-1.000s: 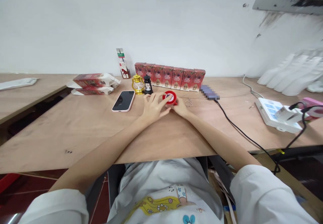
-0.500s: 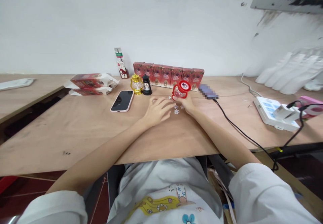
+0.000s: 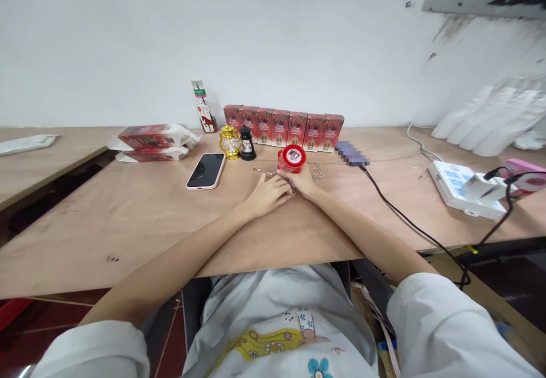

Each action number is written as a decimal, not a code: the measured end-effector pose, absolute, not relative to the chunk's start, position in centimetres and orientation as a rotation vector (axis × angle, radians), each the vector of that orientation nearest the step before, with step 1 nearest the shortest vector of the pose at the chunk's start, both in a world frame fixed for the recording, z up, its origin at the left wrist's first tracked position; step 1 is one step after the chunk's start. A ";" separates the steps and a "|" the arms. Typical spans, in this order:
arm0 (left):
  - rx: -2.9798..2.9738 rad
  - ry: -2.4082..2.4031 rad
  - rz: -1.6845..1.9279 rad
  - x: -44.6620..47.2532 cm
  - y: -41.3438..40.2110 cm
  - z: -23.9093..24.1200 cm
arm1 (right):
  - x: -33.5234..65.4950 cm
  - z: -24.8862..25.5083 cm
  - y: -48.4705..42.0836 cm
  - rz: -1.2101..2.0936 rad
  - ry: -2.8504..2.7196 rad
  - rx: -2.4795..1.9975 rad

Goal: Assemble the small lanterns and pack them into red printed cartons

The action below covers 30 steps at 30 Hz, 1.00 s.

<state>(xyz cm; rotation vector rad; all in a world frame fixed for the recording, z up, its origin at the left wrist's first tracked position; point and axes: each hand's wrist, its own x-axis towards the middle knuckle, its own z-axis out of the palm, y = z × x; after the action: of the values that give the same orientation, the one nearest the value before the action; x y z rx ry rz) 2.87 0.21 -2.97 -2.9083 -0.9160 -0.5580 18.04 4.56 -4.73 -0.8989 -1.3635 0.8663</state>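
My right hand (image 3: 302, 180) is closed around a small red lantern (image 3: 291, 159) with clear sides. Its round end, bearing a white label with a dark picture, faces up toward me. Palm down on the table, my left hand (image 3: 268, 194) lies just left of it, fingers stretched out and slightly curved. Small pale pieces (image 3: 293, 189) show by the left fingertips, partly hidden. More little pieces (image 3: 256, 169) lie beyond the left hand, and thin pale outline-like bits (image 3: 318, 171) sit to the right of the lantern.
A gold lantern (image 3: 230, 142) and a black lantern (image 3: 247, 144) stand before a row of red boxes (image 3: 280, 129). A phone (image 3: 206, 171) lies at left, near stacked red boxes (image 3: 151, 142). At right are a cabled purple device (image 3: 350, 153) and a white power strip (image 3: 452, 187).
My right hand has moved left and toward me with the red lantern, beside my left hand. The thin bits at right now show, and the pieces between my hands are mostly covered.
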 end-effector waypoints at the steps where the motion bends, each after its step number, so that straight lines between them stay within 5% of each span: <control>1: -2.902 -0.924 -0.563 2.8 0.3 -3.0 | 18.3 -4.9 4.8 0.818 -1.371 -0.914; 8: -2.923 -0.913 -0.718 1.8 1.5 -3.9 | 19.6 -5.8 6.3 0.610 -1.434 -0.911; 19: -2.402 -0.661 -1.579 1.4 0.2 -1.7 | 19.6 -5.4 5.5 0.443 -1.573 -0.956; 30: -2.263 -0.970 -1.805 1.6 0.2 -1.3 | 17.3 -4.8 3.2 0.276 -1.630 -0.974</control>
<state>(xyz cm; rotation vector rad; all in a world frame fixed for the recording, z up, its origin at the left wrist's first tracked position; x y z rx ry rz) 1.60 0.22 -1.32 -2.2627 -0.9701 -1.8046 17.26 3.21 -4.76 -0.9742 -1.6296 0.2757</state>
